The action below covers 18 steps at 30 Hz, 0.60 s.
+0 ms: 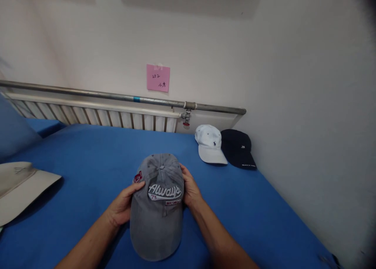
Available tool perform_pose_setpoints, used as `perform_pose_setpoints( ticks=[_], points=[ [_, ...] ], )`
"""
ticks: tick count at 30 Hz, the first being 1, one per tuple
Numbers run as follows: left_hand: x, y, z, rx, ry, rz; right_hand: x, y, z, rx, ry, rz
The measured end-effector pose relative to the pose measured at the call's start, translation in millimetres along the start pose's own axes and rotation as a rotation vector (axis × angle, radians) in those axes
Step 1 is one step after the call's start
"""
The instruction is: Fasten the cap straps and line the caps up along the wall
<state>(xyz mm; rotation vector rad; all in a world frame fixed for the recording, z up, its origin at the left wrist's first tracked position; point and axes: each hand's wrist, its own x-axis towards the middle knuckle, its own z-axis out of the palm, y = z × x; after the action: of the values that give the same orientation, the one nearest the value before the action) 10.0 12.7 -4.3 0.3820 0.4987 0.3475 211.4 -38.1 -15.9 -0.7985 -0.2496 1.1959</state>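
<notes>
Between my two hands is a grey baseball cap (155, 226), its brim pointing towards me and white "Always" lettering on the front. My left hand (123, 202) grips the cap's left side, thumb on top near a dark red patch. On the other side, my right hand (190, 186) is closed around the right edge of the crown; most of its fingers are hidden behind the cap. Further back on the right, a white cap (210, 143) and a black cap (237, 147) lie side by side, the two touching or nearly so.
A blue sheet (96, 151) covers the surface under the caps. At the left edge sits a beige brimmed hat (26, 190). Along the back wall run a metal pipe (111, 95) with a valve (186, 122) and a white radiator (123, 118). A pink note (158, 78) hangs above.
</notes>
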Motion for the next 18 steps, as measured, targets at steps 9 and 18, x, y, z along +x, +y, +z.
perform_pose_setpoints(
  ticks=[9, 18],
  points=[
    [-9.0, 16.9, 2.0, -0.230, 0.108, 0.232, -4.9, 8.9, -0.4, -0.017, 0.008, 0.134],
    [-25.4, 51.9, -4.2, -0.312, 0.231, 0.669, -42.2, 31.4, 20.2, -0.002, -0.127, 0.516]
  ],
)
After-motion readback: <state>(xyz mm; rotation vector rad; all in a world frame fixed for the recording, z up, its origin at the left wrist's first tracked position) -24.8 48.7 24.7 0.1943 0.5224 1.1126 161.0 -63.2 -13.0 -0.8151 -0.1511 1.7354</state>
